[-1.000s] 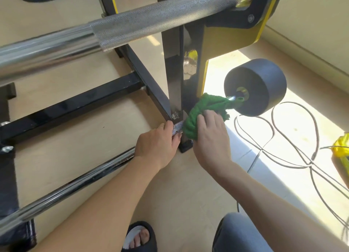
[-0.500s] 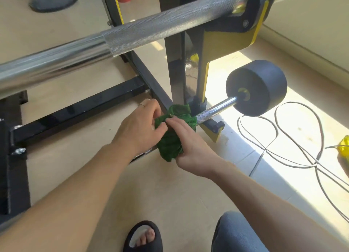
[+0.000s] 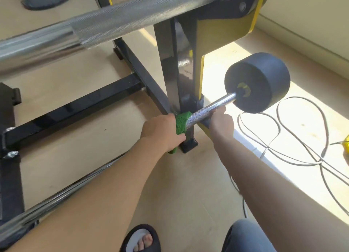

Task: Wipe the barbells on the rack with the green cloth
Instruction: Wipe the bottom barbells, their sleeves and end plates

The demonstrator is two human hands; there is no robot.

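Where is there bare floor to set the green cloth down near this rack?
Bare floor lies between the black crossbar and the lower barbell, left of the left hand. It is crowded right of the right hand, where cables loop.

Knurled shiny steel barbell [image 3: 205, 111], fuzzy green cloth [image 3: 181, 123], glossy black-painted rack [image 3: 75, 108]

Both arms are stretched forward; the left hand [image 3: 161, 131] is clenched tight, the right hand [image 3: 221, 120] is curled in a grip.
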